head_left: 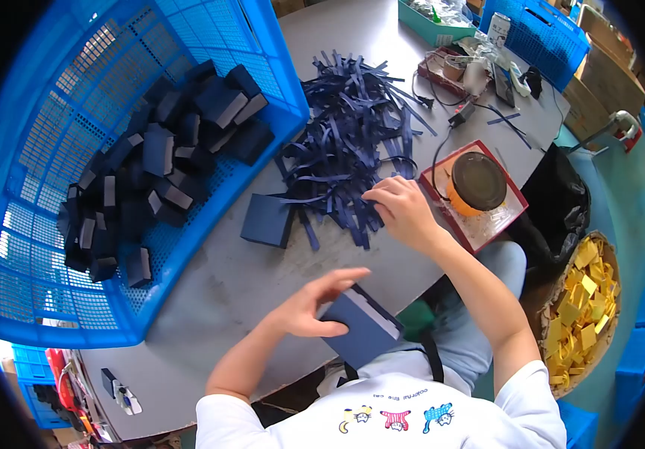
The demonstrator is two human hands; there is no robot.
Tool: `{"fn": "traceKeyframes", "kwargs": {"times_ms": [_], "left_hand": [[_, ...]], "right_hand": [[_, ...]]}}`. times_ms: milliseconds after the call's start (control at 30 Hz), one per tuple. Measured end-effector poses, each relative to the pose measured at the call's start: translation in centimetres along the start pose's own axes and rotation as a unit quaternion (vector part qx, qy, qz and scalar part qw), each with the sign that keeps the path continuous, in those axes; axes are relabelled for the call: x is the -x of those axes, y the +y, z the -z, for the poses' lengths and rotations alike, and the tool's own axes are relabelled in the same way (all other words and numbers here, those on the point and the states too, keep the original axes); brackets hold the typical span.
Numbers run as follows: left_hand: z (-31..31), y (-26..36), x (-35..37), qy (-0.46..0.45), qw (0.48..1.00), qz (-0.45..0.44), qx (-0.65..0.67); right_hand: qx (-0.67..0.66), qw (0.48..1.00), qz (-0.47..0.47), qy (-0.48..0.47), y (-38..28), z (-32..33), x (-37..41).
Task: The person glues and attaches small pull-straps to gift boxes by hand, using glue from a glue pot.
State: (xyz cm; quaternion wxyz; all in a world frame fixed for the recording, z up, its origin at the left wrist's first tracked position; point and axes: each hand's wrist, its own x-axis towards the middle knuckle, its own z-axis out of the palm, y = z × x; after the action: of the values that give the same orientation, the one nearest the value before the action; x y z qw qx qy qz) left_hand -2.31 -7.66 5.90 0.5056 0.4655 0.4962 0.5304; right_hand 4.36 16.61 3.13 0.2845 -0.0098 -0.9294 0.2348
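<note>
My left hand [313, 303] holds a dark blue box [363, 323] at the near table edge, thumb and fingers around its left side. My right hand [401, 209] reaches into a heap of dark blue ribbon strips [352, 135] and pinches at strips near its lower right part. A second dark blue box [268, 219] lies on the grey table [247, 299] just left of the heap.
A big blue crate [53, 135] holding several dark blue boxes fills the left. A red tray with a round orange pot [479, 183] stands right of my right hand, cables and small items behind it. A basket of yellow pieces [584, 307] sits on the floor at right.
</note>
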Motion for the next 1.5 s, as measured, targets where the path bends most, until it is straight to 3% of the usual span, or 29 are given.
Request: {"fn": "traceKeyframes", "kwargs": {"times_ms": [100, 167, 300, 400, 467, 500, 700, 833, 867, 933, 1033, 1100, 1200, 1233, 1300, 1333, 1433, 1500], "left_hand": [[-0.1, 0.1, -1.0, -0.082, 0.995, 0.037, 0.042], [-0.2, -0.7, -1.1, -0.095, 0.989, 0.042, 0.103], [-0.6, -1.3, -1.3, -0.082, 0.99, 0.04, 0.107], [-1.6, -1.6, -1.6, -0.045, 0.994, 0.023, 0.097], [-1.9, -1.3, -1.7, -0.036, 0.996, 0.005, 0.084], [-2.0, -1.2, -1.8, -0.026, 0.998, -0.01, 0.058], [-2.4, 1.0, -3.7, 0.027, 0.989, -0.122, 0.082], [-2.7, 1.2, -7.0, -0.055, 0.986, -0.154, 0.025], [-2.9, 1.5, -7.4, -0.085, 0.991, -0.101, 0.023], [-3.5, 0.7, -8.7, -0.111, 0.99, -0.078, 0.034], [-3.8, -1.0, -11.0, -0.161, 0.984, -0.076, 0.026], [-4.2, -1.5, -12.2, -0.18, 0.98, -0.082, 0.02], [-5.2, -1.9, -13.5, -0.202, 0.976, -0.066, 0.039], [-5.4, -2.1, -13.9, -0.208, 0.975, -0.064, 0.043], [-5.5, -2.3, -14.6, -0.201, 0.977, -0.031, 0.059], [-5.4, -2.2, -15.3, -0.192, 0.98, -0.02, 0.053], [-5.1, -3.7, -16.3, -0.153, 0.981, 0.057, 0.104], [-5.1, -4.6, -16.6, -0.163, 0.979, 0.062, 0.103]], "right_hand": [[0.157, 0.983, 0.065, -0.076, 0.9, -2.2, -0.8], [0.167, 0.977, 0.014, -0.131, 2.0, -3.8, -0.5], [0.013, 0.996, 0.005, 0.085, -0.5, -1.7, -0.7], [-0.119, 0.973, -0.09, 0.177, -3.3, 1.4, -0.1], [-0.38, 0.876, -0.239, 0.175, -5.2, 3.5, 1.1], [-0.451, 0.842, -0.249, 0.161, -5.5, 4.5, 1.9], [-0.626, 0.711, -0.316, 0.053, -5.4, 9.0, 6.0], [-0.617, 0.705, -0.348, -0.024, -5.1, 10.5, 8.5], [-0.611, 0.704, -0.36, -0.032, -5.0, 10.7, 9.0], [-0.588, 0.713, -0.378, -0.053, -4.6, 11.1, 10.1], [-0.589, 0.699, -0.402, -0.039, -3.7, 11.5, 11.4], [-0.624, 0.656, -0.424, 0.021, -3.3, 11.3, 12.0], [-0.522, 0.715, -0.463, 0.047, -2.9, 11.5, 12.1], [-0.533, 0.686, -0.492, 0.061, -2.4, 11.5, 12.6], [-0.503, 0.687, -0.519, 0.07, -1.9, 12.3, 12.7], [-0.448, 0.73, -0.509, 0.09, -1.8, 12.7, 12.6], [-0.35, 0.785, -0.49, 0.146, 0.4, 13.7, 13.6], [-0.339, 0.775, -0.511, 0.154, 1.8, 15.2, 13.3]]}}
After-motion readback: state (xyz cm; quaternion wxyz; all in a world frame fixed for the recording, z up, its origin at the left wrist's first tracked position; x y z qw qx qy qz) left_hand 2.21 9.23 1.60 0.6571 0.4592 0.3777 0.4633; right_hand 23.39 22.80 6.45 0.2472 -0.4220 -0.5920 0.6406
